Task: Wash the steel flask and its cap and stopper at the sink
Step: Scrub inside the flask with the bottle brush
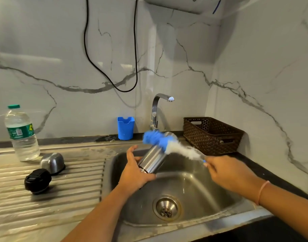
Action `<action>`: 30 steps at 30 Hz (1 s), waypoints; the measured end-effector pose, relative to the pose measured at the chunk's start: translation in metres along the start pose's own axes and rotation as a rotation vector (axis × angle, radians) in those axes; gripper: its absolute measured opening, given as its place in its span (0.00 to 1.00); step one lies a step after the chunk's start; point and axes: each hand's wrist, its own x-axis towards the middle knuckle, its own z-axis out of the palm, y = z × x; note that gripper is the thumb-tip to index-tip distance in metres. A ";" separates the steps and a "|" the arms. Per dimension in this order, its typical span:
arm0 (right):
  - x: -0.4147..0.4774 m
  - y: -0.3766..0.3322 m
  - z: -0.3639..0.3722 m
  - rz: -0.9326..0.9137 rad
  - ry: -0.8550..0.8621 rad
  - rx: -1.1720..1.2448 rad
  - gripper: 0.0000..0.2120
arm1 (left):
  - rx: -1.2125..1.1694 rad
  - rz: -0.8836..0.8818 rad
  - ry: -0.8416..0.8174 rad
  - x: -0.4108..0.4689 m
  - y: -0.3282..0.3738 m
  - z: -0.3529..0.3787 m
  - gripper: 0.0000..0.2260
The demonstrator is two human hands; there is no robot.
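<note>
My left hand (135,172) grips the steel flask (154,158) by its lower end and holds it tilted over the sink (190,182), mouth pointing up and away. My right hand (227,173) holds the handle of a blue and white bottle brush (169,144), whose blurred bristles lie across the flask's upper end. On the ribbed drainboard to the left sit the steel cap (52,162), dome up, and the black stopper (37,180) in front of it.
A tap (160,109) stands behind the sink with no water visible. A blue cup (125,128) sits at the wall, a brown woven basket (212,135) at the right, a plastic water bottle (22,133) at the far left. A black cable (114,84) hangs on the wall.
</note>
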 end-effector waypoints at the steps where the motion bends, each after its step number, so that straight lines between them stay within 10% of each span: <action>1: -0.010 -0.010 0.003 -0.038 -0.059 0.050 0.14 | 0.023 0.003 0.014 0.000 -0.003 -0.001 0.52; 10: 0.015 -0.004 -0.014 0.104 0.086 -0.108 0.13 | -0.046 -0.053 0.076 0.000 0.003 0.002 0.51; 22: 0.026 -0.031 -0.016 -0.042 0.062 0.085 0.12 | -1.199 -0.502 0.022 0.010 0.003 -0.011 0.14; 30: 0.017 -0.037 -0.033 -0.133 0.002 -0.075 0.13 | -1.046 -0.501 -0.033 0.004 0.007 -0.007 0.22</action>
